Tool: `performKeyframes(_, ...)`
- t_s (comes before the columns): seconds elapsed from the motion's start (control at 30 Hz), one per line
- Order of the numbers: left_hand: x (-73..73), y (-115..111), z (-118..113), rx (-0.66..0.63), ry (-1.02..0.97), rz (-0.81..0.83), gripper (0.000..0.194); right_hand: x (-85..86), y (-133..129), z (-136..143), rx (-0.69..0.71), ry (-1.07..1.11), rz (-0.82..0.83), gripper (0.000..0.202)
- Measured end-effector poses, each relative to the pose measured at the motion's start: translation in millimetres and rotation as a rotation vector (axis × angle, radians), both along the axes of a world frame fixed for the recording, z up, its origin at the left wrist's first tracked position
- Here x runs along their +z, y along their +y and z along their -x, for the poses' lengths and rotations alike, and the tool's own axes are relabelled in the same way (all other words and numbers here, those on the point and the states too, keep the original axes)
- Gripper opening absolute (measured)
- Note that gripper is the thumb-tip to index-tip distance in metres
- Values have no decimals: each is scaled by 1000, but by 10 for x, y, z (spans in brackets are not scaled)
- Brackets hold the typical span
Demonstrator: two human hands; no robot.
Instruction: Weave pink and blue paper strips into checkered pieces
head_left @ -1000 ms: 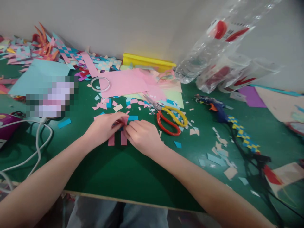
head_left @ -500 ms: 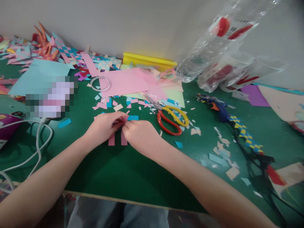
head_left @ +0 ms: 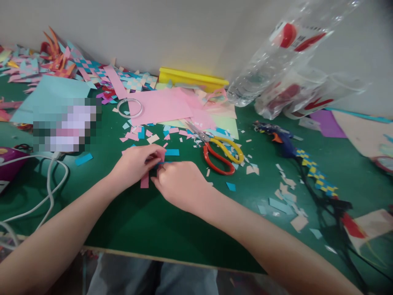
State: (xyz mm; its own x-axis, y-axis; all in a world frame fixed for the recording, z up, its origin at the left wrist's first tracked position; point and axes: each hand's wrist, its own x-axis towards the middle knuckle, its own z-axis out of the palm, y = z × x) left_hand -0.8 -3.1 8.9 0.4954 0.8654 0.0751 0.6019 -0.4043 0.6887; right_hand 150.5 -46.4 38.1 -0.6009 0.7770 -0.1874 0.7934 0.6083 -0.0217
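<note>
My left hand pinches pink paper strips, one of which hangs below its fingers. Close against it on the right, my right hand has its fingers curled at the strips' edge, and its fingertips are partly hidden. Between the hands a thin blue strip shows. A blue paper piece lies just above my right hand. To the right of the hands lie scissors with one red and one yellow handle, their blades pointing up and left among small paper scraps.
Pink sheets and a tape ring lie behind the hands. A blurred-out phone with white cables is at left. Plastic bottle and cups stand back right, with a glue gun in front. Scraps cover the back left.
My right hand has shifted slightly down, and its fingers have curled differently. The right-hand pink strip that hung between the hands no longer shows below them. My left hand has barely moved.
</note>
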Motion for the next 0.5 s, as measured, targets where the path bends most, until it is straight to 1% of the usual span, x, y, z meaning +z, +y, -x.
performKeyframes(0.1, -10, 1, 3, -1, -1, -9, 17, -93, -105, -24, -19, 47, -83, 33)
performKeyframes(0.23, -23, 1, 7, -3, -9, -7, 16, -164, -172, -40, -40, 63, -88, 38)
performKeyframes(0.37, -16, 4, 2, 4, 1, 9, 16, -158, -116, -106, -59, 117, -66, 35)
performKeyframes(0.5, 4, -3, -2, 9, 9, 3, 17, -152, 5, -212, -45, 202, -33, 27)
